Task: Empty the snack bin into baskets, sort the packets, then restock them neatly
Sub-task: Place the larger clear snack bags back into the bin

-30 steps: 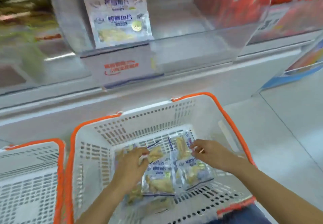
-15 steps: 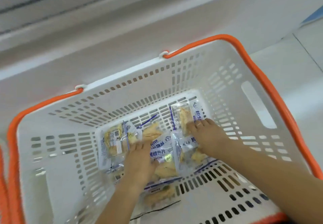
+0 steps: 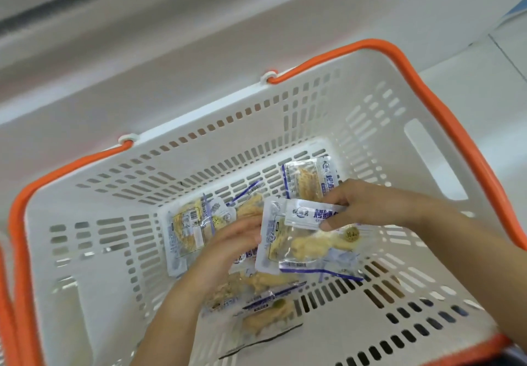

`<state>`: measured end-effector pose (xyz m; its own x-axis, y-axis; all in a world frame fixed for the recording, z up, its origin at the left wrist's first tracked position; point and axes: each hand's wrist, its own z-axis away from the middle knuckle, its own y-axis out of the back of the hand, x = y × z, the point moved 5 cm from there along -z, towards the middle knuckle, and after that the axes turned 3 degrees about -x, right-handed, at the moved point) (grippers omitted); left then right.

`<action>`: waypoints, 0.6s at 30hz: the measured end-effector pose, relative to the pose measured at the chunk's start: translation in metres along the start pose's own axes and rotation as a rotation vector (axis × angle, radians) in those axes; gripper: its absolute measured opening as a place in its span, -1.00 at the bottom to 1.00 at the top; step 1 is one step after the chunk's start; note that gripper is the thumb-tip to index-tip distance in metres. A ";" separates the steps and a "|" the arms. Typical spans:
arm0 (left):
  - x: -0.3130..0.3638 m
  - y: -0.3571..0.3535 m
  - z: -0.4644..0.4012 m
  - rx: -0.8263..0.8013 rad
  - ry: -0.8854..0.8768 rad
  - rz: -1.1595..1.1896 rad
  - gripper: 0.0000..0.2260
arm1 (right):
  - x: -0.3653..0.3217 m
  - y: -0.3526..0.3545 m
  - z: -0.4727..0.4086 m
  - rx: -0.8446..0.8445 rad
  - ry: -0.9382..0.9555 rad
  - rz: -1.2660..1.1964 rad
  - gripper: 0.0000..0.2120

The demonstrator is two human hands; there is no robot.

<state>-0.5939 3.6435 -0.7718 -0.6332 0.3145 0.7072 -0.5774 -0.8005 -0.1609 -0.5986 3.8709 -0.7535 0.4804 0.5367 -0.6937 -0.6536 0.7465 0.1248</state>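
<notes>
Sorting packets inside basket (image 3: 370,126). Right hand (image 3: 368,208) pinching raised packet (image 3: 302,240) by top edge, thumb beneath. Left hand (image 3: 228,248) fingers loosely extended against same packet's left side, no clear grip. Remaining packets (image 3: 188,231) beneath and left of hands. Next, likely: stacking raised packet with matching ones, faces aligned.

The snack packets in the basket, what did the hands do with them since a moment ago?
The right hand, which lay flat on the packets, now pinches one packet by its top edge and has lifted it above the pile. The left hand has slid over to the lifted packet's left edge. The other packets stay on the floor of the white basket, which has not moved.
</notes>
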 end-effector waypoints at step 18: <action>0.046 -0.036 0.021 0.433 -0.604 -0.450 -0.73 | 0.000 -0.008 0.009 0.105 -0.186 -0.874 -0.70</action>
<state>-0.5914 3.6759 -0.7188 0.0609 0.4219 0.9046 -0.3823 -0.8273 0.4116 -0.5883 3.8682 -0.7482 0.8740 -0.1911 -0.4468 0.0415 0.9455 -0.3231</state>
